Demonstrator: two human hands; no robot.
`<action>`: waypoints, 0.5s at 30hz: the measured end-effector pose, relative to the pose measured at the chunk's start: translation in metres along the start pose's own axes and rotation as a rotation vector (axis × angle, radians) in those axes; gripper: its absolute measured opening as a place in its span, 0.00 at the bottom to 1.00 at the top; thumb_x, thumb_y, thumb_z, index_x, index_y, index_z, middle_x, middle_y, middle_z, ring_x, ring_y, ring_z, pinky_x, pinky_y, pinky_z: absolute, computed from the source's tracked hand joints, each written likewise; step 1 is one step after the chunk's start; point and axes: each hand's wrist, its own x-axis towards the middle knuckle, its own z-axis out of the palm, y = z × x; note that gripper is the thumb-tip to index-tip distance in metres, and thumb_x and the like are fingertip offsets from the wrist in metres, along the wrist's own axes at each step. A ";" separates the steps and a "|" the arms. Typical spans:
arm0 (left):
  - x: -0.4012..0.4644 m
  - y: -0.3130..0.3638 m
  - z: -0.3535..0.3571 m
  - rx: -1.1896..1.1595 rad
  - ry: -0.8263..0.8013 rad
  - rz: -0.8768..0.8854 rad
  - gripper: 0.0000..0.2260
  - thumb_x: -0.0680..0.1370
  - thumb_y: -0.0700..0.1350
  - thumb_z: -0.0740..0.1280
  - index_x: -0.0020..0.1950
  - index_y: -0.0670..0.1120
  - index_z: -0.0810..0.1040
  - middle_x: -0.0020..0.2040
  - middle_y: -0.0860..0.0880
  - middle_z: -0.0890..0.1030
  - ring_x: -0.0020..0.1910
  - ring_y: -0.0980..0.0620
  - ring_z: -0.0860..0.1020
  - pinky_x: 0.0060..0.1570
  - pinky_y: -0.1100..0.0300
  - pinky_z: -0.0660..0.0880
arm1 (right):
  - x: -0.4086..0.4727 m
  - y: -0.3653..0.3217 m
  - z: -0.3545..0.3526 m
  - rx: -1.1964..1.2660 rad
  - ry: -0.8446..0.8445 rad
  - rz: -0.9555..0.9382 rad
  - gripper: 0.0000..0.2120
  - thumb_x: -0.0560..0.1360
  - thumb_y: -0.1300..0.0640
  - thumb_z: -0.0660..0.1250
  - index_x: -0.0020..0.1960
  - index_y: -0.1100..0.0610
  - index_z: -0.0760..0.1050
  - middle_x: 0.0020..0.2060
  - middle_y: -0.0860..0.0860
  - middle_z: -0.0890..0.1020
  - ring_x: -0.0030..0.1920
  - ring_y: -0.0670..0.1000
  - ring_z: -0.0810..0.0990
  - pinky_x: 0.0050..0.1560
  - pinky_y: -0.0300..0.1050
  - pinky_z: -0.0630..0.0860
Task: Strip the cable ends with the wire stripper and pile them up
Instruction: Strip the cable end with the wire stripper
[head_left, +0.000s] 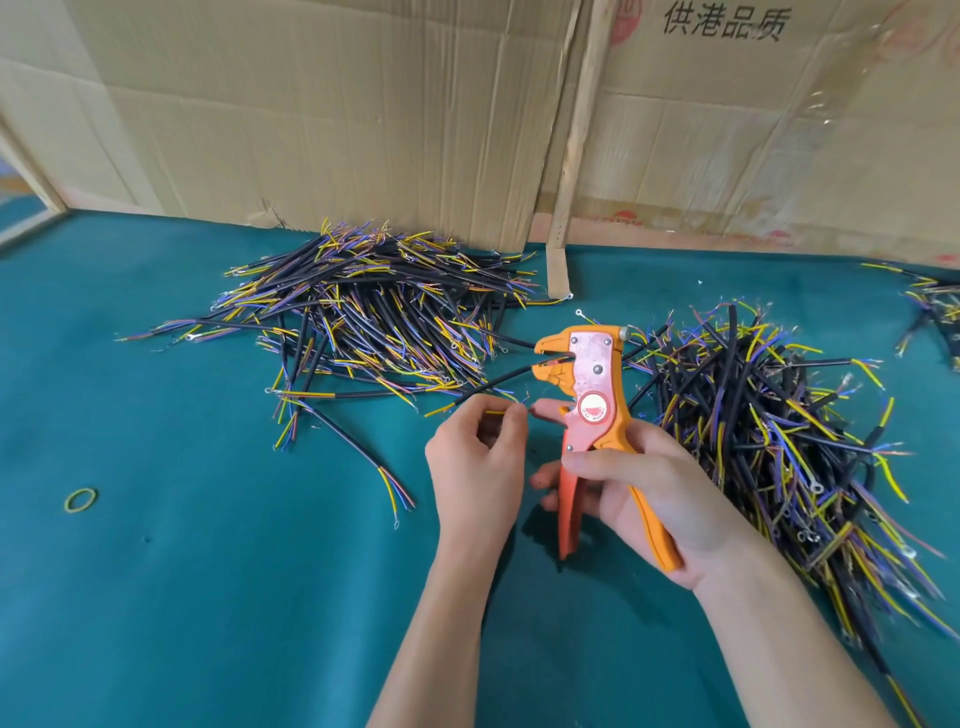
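My right hand (644, 493) grips the handles of an orange wire stripper (589, 395), held upright with its jaws pointing left. A short black cable (498, 383) runs from those jaws down to my left hand (475, 457), which pinches the cable's thin coloured wires between thumb and fingers. A big pile of black cables (374, 306) with yellow, blue and purple ends lies on the green table (208, 571) behind my left hand. A second pile (779, 431) spreads out to the right of the stripper.
Creased cardboard sheets (337, 114) stand as a wall along the table's far edge. A yellow rubber band (80, 500) lies at the left. A few more cables (935, 306) sit at the far right edge.
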 end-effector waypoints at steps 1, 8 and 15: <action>0.000 0.000 0.000 0.002 -0.010 0.003 0.08 0.78 0.42 0.70 0.39 0.49 0.81 0.29 0.59 0.78 0.28 0.59 0.73 0.32 0.69 0.67 | 0.000 0.001 0.000 0.015 0.000 -0.008 0.23 0.69 0.66 0.71 0.65 0.63 0.79 0.64 0.56 0.82 0.46 0.61 0.84 0.45 0.53 0.81; 0.004 0.000 -0.009 -0.171 -0.227 -0.068 0.05 0.81 0.38 0.66 0.48 0.45 0.80 0.32 0.54 0.79 0.28 0.54 0.75 0.27 0.59 0.73 | 0.001 0.000 -0.001 0.103 0.008 -0.018 0.21 0.70 0.66 0.71 0.62 0.61 0.82 0.65 0.68 0.76 0.46 0.62 0.83 0.45 0.53 0.81; 0.008 0.001 -0.016 -0.257 -0.329 -0.066 0.10 0.83 0.35 0.63 0.49 0.47 0.81 0.33 0.53 0.75 0.27 0.53 0.69 0.28 0.63 0.70 | 0.000 -0.001 0.001 0.105 0.016 0.011 0.19 0.69 0.66 0.72 0.60 0.60 0.83 0.68 0.69 0.71 0.45 0.62 0.83 0.45 0.54 0.81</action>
